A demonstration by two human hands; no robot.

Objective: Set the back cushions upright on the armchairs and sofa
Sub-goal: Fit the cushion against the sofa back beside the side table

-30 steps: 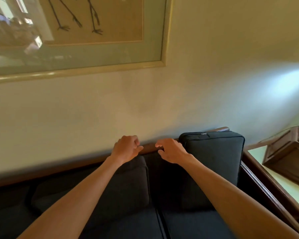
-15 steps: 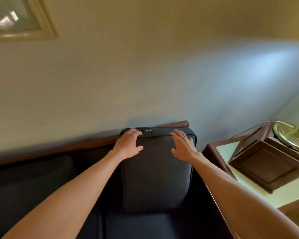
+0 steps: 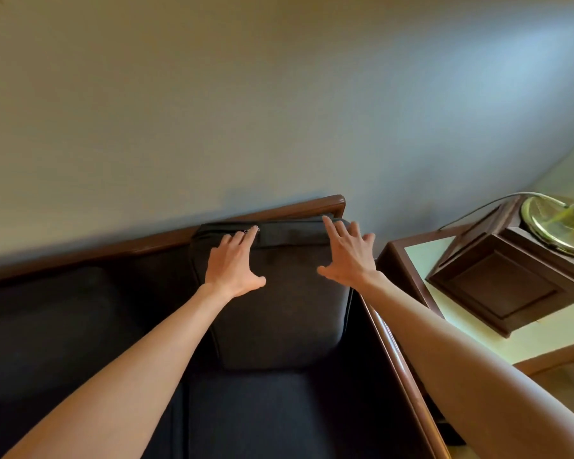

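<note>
Right now the dark back cushion (image 3: 279,303) stands at the centre of the frame, at the right-hand end of the sofa (image 3: 80,326), leaning back against the wooden rail (image 3: 289,208) that runs along the wall. The person's left hand (image 3: 234,265) lies flat on the cushion's upper front, fingers reaching onto the top edge near a small zip pull. The right hand (image 3: 348,256) is spread wide, fingers fanned at the top right corner; I cannot tell whether it presses the fabric or hovers just off it. Neither hand pinches anything. The cushion looks like a boxy, piped foam block: probably light, soft enough to dent, and matte rather than slippery, so nothing fragile. I would take it by the two top corners, or push with flat palms. A side table (image 3: 421,256) sits at the right of the frame.
</note>
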